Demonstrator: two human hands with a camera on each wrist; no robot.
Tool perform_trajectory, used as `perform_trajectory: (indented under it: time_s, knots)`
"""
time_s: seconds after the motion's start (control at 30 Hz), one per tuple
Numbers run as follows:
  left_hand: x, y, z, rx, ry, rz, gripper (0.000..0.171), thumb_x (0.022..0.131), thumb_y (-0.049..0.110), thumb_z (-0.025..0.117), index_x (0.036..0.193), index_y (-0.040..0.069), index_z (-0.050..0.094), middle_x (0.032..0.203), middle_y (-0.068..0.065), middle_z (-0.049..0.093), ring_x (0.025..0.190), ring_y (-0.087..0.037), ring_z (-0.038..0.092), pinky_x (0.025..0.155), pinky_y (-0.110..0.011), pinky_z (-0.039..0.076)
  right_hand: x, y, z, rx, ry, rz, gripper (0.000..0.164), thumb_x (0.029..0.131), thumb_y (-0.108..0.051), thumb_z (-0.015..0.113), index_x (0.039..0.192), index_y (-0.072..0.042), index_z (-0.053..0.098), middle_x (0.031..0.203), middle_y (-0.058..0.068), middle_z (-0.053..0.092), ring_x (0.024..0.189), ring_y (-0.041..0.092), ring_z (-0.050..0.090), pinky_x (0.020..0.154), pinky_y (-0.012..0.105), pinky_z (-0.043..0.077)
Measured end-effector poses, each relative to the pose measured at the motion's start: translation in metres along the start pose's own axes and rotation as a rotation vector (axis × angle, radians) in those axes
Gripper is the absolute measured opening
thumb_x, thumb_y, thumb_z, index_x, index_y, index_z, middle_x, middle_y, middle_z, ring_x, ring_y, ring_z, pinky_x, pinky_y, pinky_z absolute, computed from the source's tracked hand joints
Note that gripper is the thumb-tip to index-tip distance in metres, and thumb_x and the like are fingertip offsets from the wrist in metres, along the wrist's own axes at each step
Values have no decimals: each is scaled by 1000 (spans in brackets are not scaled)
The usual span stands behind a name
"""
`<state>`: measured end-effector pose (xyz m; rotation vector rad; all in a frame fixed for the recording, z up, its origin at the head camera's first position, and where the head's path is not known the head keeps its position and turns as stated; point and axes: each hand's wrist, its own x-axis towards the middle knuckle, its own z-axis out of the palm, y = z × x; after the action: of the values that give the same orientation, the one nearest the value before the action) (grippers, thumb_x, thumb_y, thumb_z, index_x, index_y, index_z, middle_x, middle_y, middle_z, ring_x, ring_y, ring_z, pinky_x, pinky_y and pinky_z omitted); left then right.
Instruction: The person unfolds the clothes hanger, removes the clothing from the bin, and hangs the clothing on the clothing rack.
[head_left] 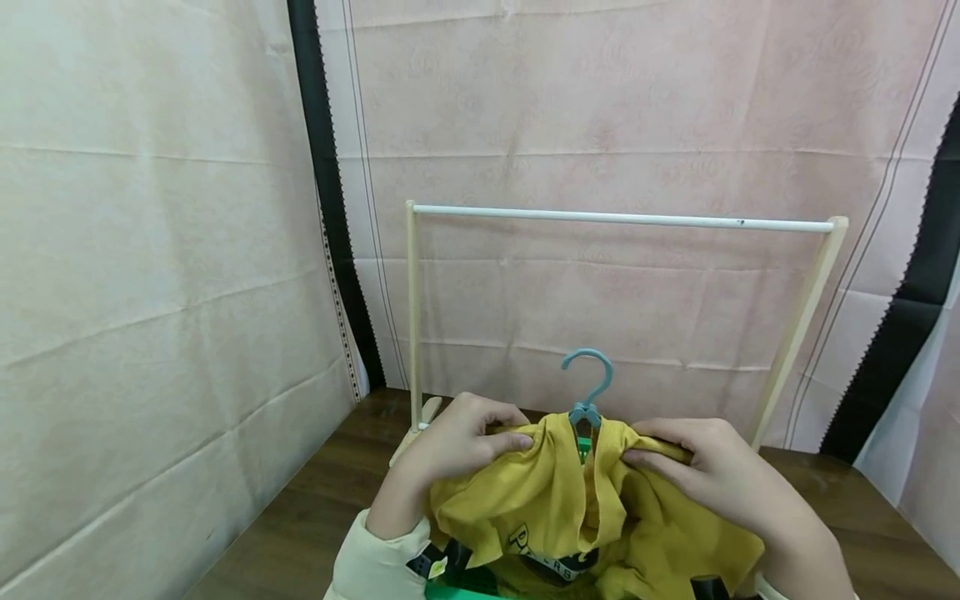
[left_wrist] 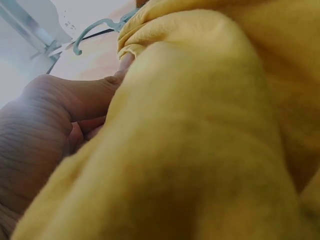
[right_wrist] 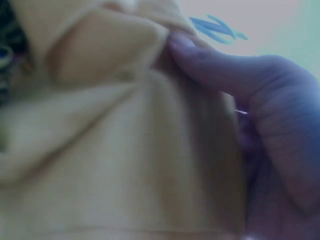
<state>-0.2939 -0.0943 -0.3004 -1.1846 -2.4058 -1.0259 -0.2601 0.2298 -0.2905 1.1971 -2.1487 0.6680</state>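
Note:
A yellow hooded garment (head_left: 540, 492) with dark printed lettering hangs between both hands in the head view. At its left shoulder, the left hand (head_left: 468, 442) pinches the cloth between thumb and fingers. The right hand (head_left: 712, 467) pinches the other shoulder, thumb in front. A light blue hanger (head_left: 588, 383) stands up out of the neck opening, hook at the top; its arms are hidden by the fabric. In the left wrist view, the thumb (left_wrist: 92, 97) presses the yellow cloth near the hook. The right wrist view has the thumb (right_wrist: 220, 67) against a fold.
Behind the garment stands a rack with a white rail (head_left: 622, 218) and cream posts, on a brown wooden table (head_left: 300, 521). Something green (head_left: 461, 590) shows below the garment at the lower edge. Pale fabric walls (head_left: 187, 250) enclose the table.

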Motion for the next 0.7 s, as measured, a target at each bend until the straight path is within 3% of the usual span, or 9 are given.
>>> perform_trajectory:
  time_s: [0.23, 0.37, 0.53, 0.7]
  knots:
    - [-1, -2, -5, 12, 23, -9, 8, 97, 28, 70, 98, 25, 78, 84, 20, 70, 66, -3, 56, 60, -23, 47, -16, 3, -24, -123, 6, 176, 30, 88, -16, 79, 112, -34, 73, 102, -20, 71, 85, 0, 66, 68, 16, 50]
    - [-1, -3, -6, 8, 23, -4, 8, 97, 28, 70, 98, 25, 77, 84, 20, 70, 65, -3, 56, 59, -23, 46, -22, 7, -30, -79, -32, 264, 26, 90, -19, 78, 110, -36, 74, 97, -19, 72, 80, 0, 65, 63, 21, 51]
    - [-2, -4, -4, -5, 19, -8, 9, 96, 27, 70, 98, 23, 78, 84, 19, 71, 64, -2, 55, 58, -22, 45, -25, 11, -29, -5, -64, 251, 21, 90, -13, 77, 105, -28, 77, 90, -16, 73, 65, 0, 56, 55, 20, 46]
    - [0, -2, 1, -9, 11, 14, 9, 96, 27, 70, 98, 22, 78, 86, 18, 71, 65, -1, 55, 60, -21, 46, -20, 11, -22, -2, -43, 183, 23, 88, -9, 78, 103, -26, 79, 94, -16, 74, 73, -1, 65, 61, 16, 51]
